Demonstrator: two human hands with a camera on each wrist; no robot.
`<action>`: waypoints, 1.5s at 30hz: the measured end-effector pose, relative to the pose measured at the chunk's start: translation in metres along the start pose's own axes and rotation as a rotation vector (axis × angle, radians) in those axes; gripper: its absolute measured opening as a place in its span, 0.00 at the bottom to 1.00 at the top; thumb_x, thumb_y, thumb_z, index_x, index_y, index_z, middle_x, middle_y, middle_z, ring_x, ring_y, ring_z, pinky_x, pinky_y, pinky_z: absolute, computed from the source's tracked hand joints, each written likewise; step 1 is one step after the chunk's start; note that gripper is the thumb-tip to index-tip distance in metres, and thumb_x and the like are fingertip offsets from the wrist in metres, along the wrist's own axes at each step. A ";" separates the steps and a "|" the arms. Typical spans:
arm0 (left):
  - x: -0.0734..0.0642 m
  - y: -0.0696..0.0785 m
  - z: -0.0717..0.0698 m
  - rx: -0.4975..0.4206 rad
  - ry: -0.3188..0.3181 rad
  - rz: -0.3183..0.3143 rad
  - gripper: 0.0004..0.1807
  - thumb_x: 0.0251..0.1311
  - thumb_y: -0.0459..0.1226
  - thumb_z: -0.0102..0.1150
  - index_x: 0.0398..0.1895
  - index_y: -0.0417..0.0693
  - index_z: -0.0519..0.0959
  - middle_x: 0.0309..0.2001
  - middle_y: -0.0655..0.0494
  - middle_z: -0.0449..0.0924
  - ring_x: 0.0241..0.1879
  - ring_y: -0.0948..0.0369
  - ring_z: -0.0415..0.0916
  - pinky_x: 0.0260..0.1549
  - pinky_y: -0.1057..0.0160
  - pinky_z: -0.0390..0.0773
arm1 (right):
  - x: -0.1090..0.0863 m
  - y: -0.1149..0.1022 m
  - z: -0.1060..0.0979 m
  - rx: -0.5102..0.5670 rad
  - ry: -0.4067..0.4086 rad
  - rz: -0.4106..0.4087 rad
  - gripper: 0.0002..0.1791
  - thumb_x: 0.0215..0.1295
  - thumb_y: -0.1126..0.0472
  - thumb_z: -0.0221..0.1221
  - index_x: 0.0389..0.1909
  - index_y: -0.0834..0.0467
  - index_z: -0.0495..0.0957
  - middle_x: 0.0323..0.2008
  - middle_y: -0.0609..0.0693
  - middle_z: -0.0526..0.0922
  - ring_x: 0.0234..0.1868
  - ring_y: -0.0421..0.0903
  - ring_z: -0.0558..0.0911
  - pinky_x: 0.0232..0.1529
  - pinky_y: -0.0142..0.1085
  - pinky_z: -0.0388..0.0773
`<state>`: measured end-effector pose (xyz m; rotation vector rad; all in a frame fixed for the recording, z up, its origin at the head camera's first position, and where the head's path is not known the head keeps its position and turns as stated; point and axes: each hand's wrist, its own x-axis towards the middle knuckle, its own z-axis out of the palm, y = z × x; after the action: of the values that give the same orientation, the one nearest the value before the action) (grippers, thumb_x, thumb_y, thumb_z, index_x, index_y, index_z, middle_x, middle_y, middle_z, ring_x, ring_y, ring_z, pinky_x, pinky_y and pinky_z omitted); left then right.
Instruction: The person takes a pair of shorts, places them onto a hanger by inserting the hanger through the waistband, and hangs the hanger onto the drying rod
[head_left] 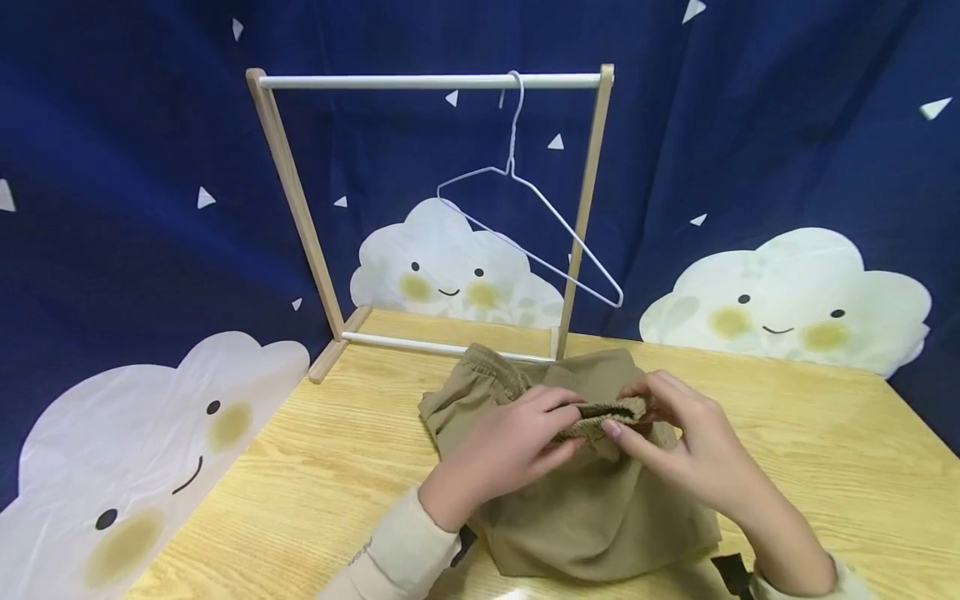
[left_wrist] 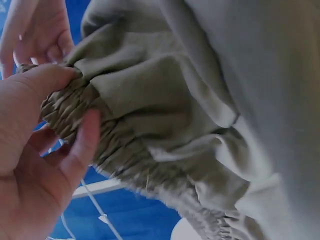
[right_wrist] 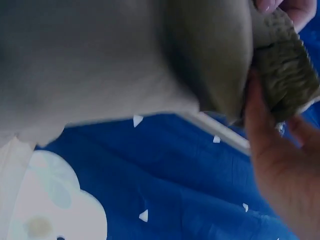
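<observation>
A khaki garment [head_left: 592, 525] with a gathered elastic waistband [left_wrist: 135, 160] lies bunched on the table; its folds hide whether it is shorts, trousers or a skirt. My left hand [head_left: 517, 446] pinches the waistband between thumb and fingers, as the left wrist view shows closely. Just to the right, my right hand [head_left: 690, 442] grips the band's right end, thumb in front and fingers behind. Between the two hands the band's opening shows as a dark slit. In the right wrist view, cloth covers part of the right hand [right_wrist: 285, 165].
Behind the garment stands a small wooden rack [head_left: 300, 200] with a white top rail [head_left: 390, 82]. A white wire hanger [head_left: 547, 200] hangs from the rail's right part. The wooden table [head_left: 300, 492] meets a blue curtain [head_left: 135, 250] with cloud prints at the back and left.
</observation>
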<state>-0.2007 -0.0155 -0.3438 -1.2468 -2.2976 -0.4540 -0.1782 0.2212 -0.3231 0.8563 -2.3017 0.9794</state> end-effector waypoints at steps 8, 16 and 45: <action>-0.002 0.004 -0.004 0.228 0.059 0.048 0.03 0.58 0.38 0.64 0.34 0.55 0.81 0.41 0.64 0.79 0.35 0.67 0.76 0.27 0.74 0.74 | 0.008 -0.004 0.007 -0.101 -0.026 -0.035 0.17 0.56 0.66 0.73 0.38 0.46 0.76 0.34 0.35 0.75 0.34 0.34 0.75 0.37 0.23 0.74; -0.001 0.001 -0.002 0.198 0.033 0.021 0.06 0.59 0.42 0.68 0.36 0.56 0.80 0.39 0.64 0.77 0.32 0.68 0.74 0.25 0.73 0.71 | -0.002 0.000 -0.002 -0.080 0.006 -0.088 0.24 0.50 0.79 0.62 0.46 0.53 0.79 0.39 0.42 0.83 0.35 0.31 0.81 0.37 0.19 0.75; 0.035 -0.125 -0.040 -0.143 0.270 -0.486 0.08 0.72 0.38 0.58 0.45 0.44 0.83 0.49 0.48 0.82 0.49 0.51 0.79 0.40 0.55 0.84 | -0.011 0.023 -0.045 -0.132 0.081 0.216 0.09 0.66 0.68 0.61 0.35 0.48 0.83 0.16 0.37 0.78 0.17 0.34 0.76 0.19 0.29 0.71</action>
<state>-0.3128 -0.0779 -0.2986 -0.6212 -2.3459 -0.9079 -0.1782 0.2718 -0.3120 0.5134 -2.3933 0.9200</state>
